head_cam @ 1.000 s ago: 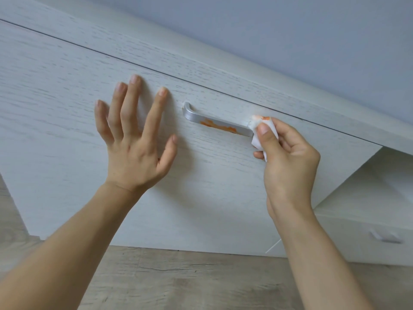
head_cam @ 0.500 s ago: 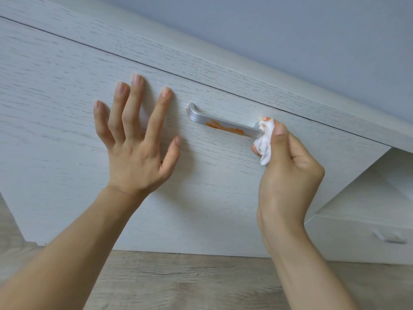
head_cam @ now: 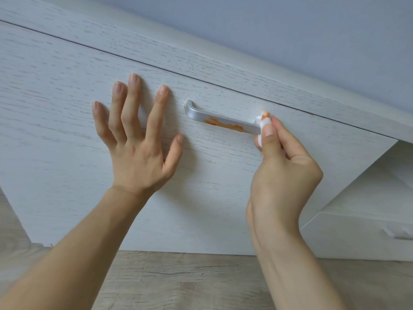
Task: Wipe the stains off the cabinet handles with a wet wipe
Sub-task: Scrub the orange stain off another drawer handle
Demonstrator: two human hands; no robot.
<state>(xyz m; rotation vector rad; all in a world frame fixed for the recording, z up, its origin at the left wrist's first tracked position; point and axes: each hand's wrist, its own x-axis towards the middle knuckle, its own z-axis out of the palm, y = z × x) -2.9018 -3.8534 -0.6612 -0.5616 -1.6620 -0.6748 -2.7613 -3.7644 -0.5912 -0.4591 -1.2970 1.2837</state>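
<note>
A silver cabinet handle (head_cam: 196,113) sits on a white wood-grain drawer front (head_cam: 67,108). Orange stains (head_cam: 224,123) smear its middle and right part. My right hand (head_cam: 281,166) pinches a white wet wipe (head_cam: 263,118) between thumb and fingers and holds it against the handle's right end. The wipe carries orange smudges at its top. My left hand (head_cam: 136,139) lies flat on the drawer front just left of the handle, fingers spread and straight.
The cabinet's top board (head_cam: 201,59) runs diagonally above the drawer, with a pale blue wall behind it. At the lower right stands a second white unit with its own small handle (head_cam: 396,233). Wood-look flooring (head_cam: 178,280) lies below.
My right hand with the wipe stays at the handle's right end, its grip turning slightly. The left hand has kept its place flat on the drawer front.
</note>
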